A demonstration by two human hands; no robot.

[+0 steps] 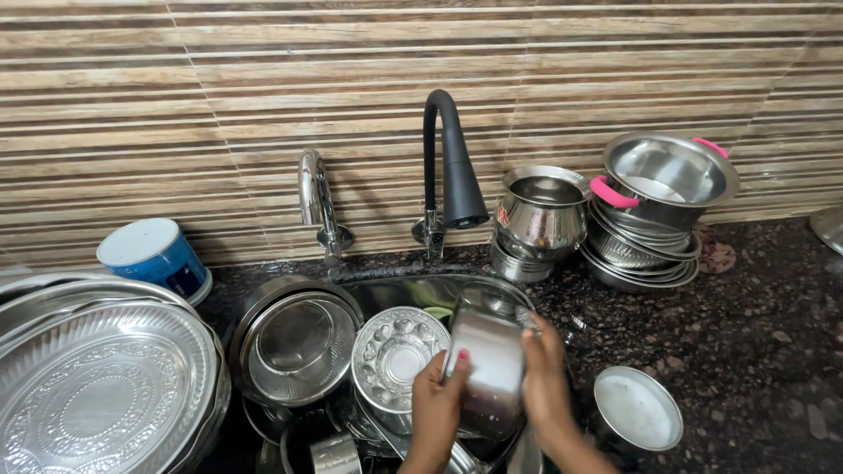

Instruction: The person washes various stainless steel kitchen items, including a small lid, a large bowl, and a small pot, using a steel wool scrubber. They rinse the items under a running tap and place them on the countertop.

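Steel cup [488, 369] at lower centre is sitting gripped between my left hand [436, 405] and right hand [543, 379], both cropped below. I'm counting two taps; sink contents are overlapping, uncountable.

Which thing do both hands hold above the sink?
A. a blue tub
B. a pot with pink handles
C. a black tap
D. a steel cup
D: the left hand and the right hand grip a shiny steel cup from both sides above the sink.
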